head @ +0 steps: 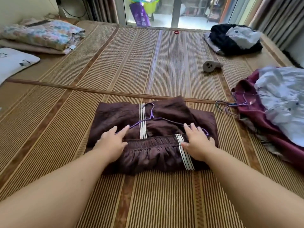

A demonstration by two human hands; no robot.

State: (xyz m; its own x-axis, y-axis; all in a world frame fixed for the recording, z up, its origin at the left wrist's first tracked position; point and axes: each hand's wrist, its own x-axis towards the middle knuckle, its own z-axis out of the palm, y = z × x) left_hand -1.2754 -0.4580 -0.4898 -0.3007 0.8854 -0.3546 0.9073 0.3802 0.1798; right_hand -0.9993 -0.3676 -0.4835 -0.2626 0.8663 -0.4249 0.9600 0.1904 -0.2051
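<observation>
Dark brown trousers (pixel 158 152) with white side stripes lie folded on the striped bamboo mat (pixel 115 66) in front of me. A thin purple wire hanger (pixel 152 115) rests on top of them, its hook pointing away from me. My left hand (pixel 111 143) lies flat on the left end of the elastic waistband, fingers straight and reaching toward the hanger's left arm. My right hand (pixel 197 142) rests flat on the right end of the waistband, fingertips touching the hanger's right corner.
A heap with a maroon garment and a pale shirt (pixel 279 102) lies at the right, wire hangers (pixel 225 106) poking out. A black and white clothes pile (pixel 233 38) sits far right. A beige hair dryer (pixel 211 65), folded floral bedding (pixel 42 35) and a pillow (pixel 14 61) also lie on the mat.
</observation>
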